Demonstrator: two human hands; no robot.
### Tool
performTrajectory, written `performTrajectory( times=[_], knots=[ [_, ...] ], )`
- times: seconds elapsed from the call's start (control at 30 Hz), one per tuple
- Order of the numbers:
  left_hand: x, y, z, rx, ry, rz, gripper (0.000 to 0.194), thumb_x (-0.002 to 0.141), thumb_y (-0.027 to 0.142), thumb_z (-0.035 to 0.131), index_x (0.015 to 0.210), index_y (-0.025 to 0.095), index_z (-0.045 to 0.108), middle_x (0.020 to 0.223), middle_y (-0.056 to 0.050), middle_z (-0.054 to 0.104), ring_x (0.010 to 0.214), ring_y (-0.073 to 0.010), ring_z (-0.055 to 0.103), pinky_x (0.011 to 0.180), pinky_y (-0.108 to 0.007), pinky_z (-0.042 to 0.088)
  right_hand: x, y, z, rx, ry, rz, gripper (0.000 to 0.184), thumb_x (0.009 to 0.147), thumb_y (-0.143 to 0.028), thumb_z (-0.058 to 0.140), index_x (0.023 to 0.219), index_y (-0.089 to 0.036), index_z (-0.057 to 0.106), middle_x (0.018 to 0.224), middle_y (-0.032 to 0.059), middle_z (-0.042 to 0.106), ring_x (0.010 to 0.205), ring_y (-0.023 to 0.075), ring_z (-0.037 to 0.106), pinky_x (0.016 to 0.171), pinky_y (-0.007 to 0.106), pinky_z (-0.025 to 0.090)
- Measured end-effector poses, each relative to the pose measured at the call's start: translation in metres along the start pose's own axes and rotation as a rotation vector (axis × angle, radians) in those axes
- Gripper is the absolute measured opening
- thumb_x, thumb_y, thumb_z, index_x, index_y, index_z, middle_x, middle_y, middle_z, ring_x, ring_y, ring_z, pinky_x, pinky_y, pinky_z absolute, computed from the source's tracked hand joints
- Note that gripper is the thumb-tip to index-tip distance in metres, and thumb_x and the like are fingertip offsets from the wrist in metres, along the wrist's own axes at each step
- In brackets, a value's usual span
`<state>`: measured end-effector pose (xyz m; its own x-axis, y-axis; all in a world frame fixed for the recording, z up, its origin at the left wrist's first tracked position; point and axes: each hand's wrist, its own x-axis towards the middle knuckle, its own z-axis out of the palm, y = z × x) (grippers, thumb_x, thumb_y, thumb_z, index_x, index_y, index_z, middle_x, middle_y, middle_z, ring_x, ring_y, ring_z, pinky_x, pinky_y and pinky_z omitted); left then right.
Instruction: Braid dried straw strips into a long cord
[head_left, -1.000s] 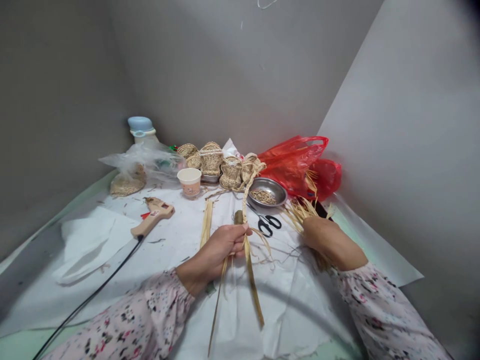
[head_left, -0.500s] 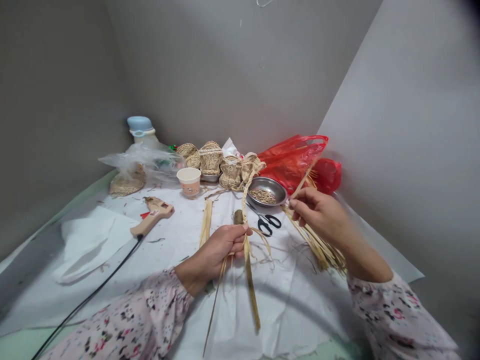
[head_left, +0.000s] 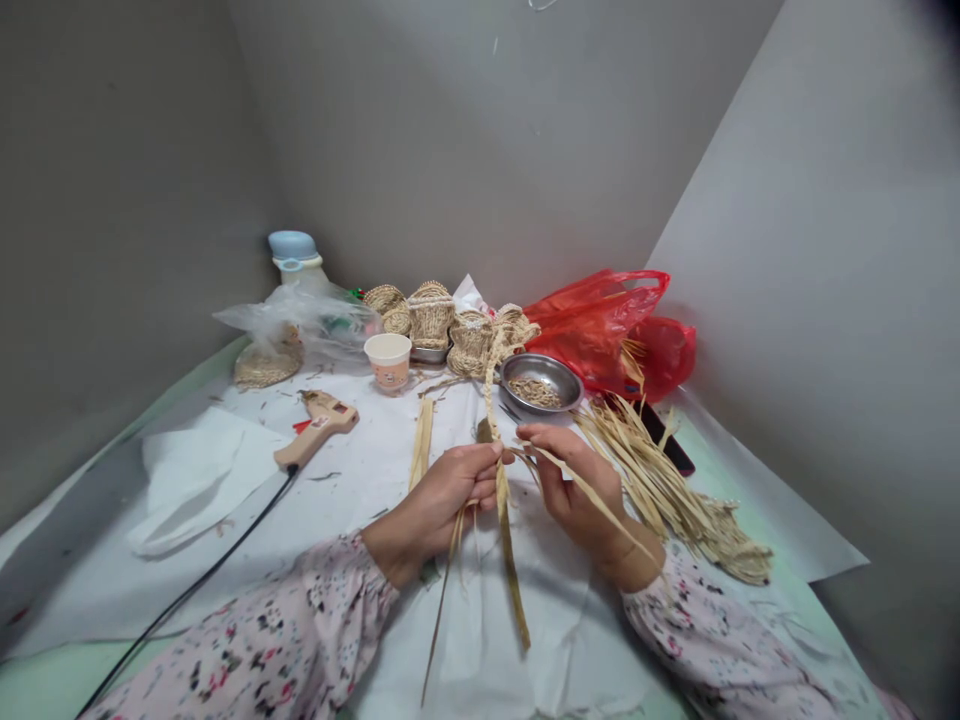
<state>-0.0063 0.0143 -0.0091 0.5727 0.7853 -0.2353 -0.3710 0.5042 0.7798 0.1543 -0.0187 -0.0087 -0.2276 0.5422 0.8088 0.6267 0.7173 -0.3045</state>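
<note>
In the head view my left hand (head_left: 442,500) pinches a straw braid (head_left: 490,390) at its lower end, where loose strips hang down. The braid runs up towards the woven straw pieces at the back. One wide straw strip (head_left: 512,570) dangles below the pinch, with thinner ones to its left. Just right of the braid, my right hand (head_left: 581,490) has its fingers closed around a pale straw strip (head_left: 600,505), whose free end trails over the hand towards the wrist. Its fingertips are close to my left fingertips. Scissors (head_left: 511,413) lie mostly hidden behind my right hand.
A steel bowl (head_left: 540,383) holds short straw bits. Behind stand woven straw pieces (head_left: 431,315), a paper cup (head_left: 388,362) and a red plastic bag (head_left: 600,320). A straw bundle (head_left: 660,470) lies right, by a dark phone (head_left: 670,440). A corded glue gun (head_left: 319,430) lies left.
My right hand has come down and left with the straw strip, from raised at the right to beside the braid. My left hand keeps its pinch. The view has shifted slightly.
</note>
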Motion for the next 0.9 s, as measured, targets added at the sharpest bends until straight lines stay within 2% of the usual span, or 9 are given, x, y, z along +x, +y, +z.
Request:
performTrajectory(
  times=[0.2,0.37,0.5,0.73,0.9],
  knots=[
    [0.001,0.001,0.003,-0.035,-0.021,-0.021,0.021,0.075,0.028,0.066,0.069,0.012,0.053,0.05,0.011,0.026,0.038,-0.0001,0.018,0.037,-0.013,0.022,-0.003,0.004,0.004,0.019,-0.123,-0.156,0.039,0.084,-0.004,0.044,0.118,-0.022,0.043,0.11,0.0102,0.063,0.108,0.0172,0.058,0.089,0.037,0.051],
    [0.001,0.002,0.004,-0.049,-0.018,0.0,0.021,0.075,0.027,0.065,0.067,0.012,0.052,0.049,0.011,0.027,0.038,-0.0002,0.018,0.037,-0.013,0.022,0.001,-0.003,0.0,0.001,-0.184,-0.148,0.031,0.084,-0.007,0.044,0.113,-0.02,0.047,0.109,0.0122,0.063,0.106,0.0179,0.059,0.083,0.035,0.054],
    [0.002,-0.001,0.0,-0.068,0.003,0.012,0.021,0.075,0.026,0.065,0.067,0.013,0.05,0.049,0.011,0.029,0.038,-0.0004,0.019,0.037,-0.013,0.023,0.005,-0.008,-0.003,0.022,-0.238,-0.147,0.027,0.086,-0.01,0.046,0.111,-0.019,0.051,0.109,0.0119,0.065,0.106,0.0176,0.06,0.086,0.035,0.053],
    [0.003,0.0,0.0,-0.057,0.045,-0.004,0.022,0.074,0.024,0.065,0.063,0.014,0.048,0.049,0.01,0.03,0.037,-0.0001,0.021,0.036,-0.012,0.023,0.007,-0.009,-0.005,0.013,-0.325,-0.184,0.032,0.084,-0.009,0.042,0.114,-0.018,0.05,0.114,0.0118,0.063,0.112,0.0182,0.056,0.09,0.037,0.051],
    [0.004,0.0,0.0,-0.064,-0.013,0.01,0.021,0.073,0.024,0.065,0.063,0.014,0.049,0.048,0.01,0.03,0.038,-0.0008,0.021,0.036,-0.013,0.021,0.006,-0.01,-0.006,0.006,-0.344,-0.241,0.037,0.077,-0.006,0.045,0.11,-0.019,0.055,0.115,0.0106,0.062,0.112,0.0192,0.055,0.092,0.037,0.049]
  ],
)
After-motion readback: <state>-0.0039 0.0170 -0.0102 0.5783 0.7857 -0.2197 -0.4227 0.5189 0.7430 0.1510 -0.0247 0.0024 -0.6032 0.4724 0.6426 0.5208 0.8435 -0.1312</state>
